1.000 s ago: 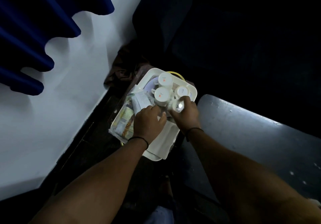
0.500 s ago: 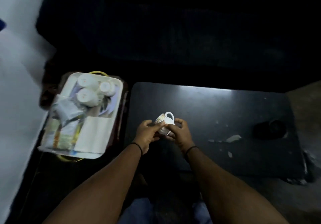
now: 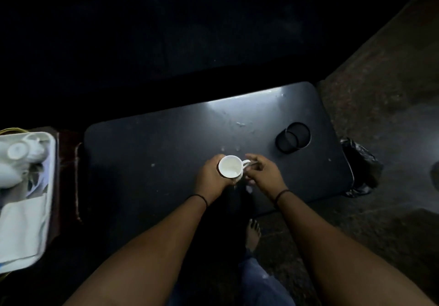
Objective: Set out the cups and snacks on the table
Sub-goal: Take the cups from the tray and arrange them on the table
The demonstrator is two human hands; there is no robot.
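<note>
The cup (image 3: 230, 167) has moved from the tray (image 3: 51, 163) to above the table (image 3: 147, 163) and now sits mouth-up. Left hand (image 3: 210, 179) grips its body — right hand (image 3: 263, 175) pinches the handle. Placement is likely next; other cups (image 3: 17, 151) remain on the tray.

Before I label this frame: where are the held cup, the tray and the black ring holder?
cup (image 3: 230, 166): head view, inside of its bowl.
tray (image 3: 52, 163): head view, right rim.
black ring holder (image 3: 306, 131): head view, upper ring's right edge.
</note>
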